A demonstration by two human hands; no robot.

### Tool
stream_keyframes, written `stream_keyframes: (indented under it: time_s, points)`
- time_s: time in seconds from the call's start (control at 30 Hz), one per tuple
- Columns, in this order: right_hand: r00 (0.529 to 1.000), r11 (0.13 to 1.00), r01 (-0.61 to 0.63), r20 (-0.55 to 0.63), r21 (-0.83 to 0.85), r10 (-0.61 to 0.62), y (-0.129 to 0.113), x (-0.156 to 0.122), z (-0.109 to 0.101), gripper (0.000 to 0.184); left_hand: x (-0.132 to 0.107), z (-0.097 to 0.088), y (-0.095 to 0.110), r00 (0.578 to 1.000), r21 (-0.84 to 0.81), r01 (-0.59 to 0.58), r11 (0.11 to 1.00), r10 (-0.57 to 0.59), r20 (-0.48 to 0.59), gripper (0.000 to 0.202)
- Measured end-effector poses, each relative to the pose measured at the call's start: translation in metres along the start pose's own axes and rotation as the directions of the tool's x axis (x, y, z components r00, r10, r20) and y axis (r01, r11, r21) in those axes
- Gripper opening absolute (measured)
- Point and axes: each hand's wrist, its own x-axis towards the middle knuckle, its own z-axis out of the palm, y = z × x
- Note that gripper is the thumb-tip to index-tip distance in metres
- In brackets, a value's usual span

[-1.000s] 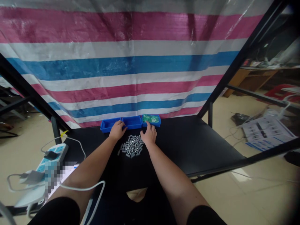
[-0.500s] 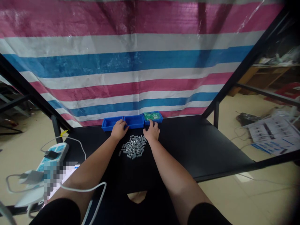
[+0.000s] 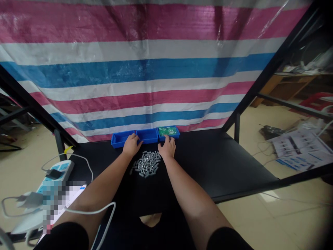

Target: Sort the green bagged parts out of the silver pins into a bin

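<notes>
A heap of small metal cylinders [image 3: 145, 164] is lying on the black table [image 3: 221, 163], just in front of your hands. Left of the heap, your left hand [image 3: 131, 146] is resting on a blue bin [image 3: 122, 140], fingers curled. Right of it, your right hand [image 3: 167, 147] is touching a second blue bin [image 3: 172, 137] holding green circuit boards [image 3: 166, 131], fingers lightly spread. You cannot tell whether either hand is pinching anything. Far right of the heap, printed sheets [image 3: 299, 149] are lying on the floor, their print too small to read.
</notes>
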Motion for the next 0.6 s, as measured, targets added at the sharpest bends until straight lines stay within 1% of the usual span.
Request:
stream_keyframes:
  time_s: [0.13,0.23,0.37,0.5,0.6]
  points:
    - [1.0,1.0,0.0,0.004,0.017,0.0,0.0,-0.001,-0.002,0.056,0.0,0.0,-0.001,1.0,-0.005,-0.013,1.0,0.013,0.011,0.017]
    - [1.0,1.0,0.001,0.006,0.024,-0.001,-0.001,-0.001,-0.003,0.056,0.001,-0.001,-0.003,0.998,-0.007,-0.053,0.999,0.053,0.022,0.016]
    - [1.0,0.999,-0.001,0.01,0.037,0.001,-0.001,0.0,-0.004,0.057,0.002,-0.002,-0.009,0.994,-0.038,-0.097,0.995,0.099,0.037,0.023]
    - [1.0,0.999,0.008,-0.004,0.034,-0.007,0.0,0.0,-0.004,0.056,0.003,-0.003,-0.013,0.992,-0.053,-0.114,0.992,0.117,0.057,0.024]
    - [1.0,1.0,0.01,-0.016,0.027,-0.01,0.0,-0.001,-0.003,0.055,0.003,-0.006,-0.012,0.99,-0.051,-0.115,0.992,0.118,0.079,0.023]
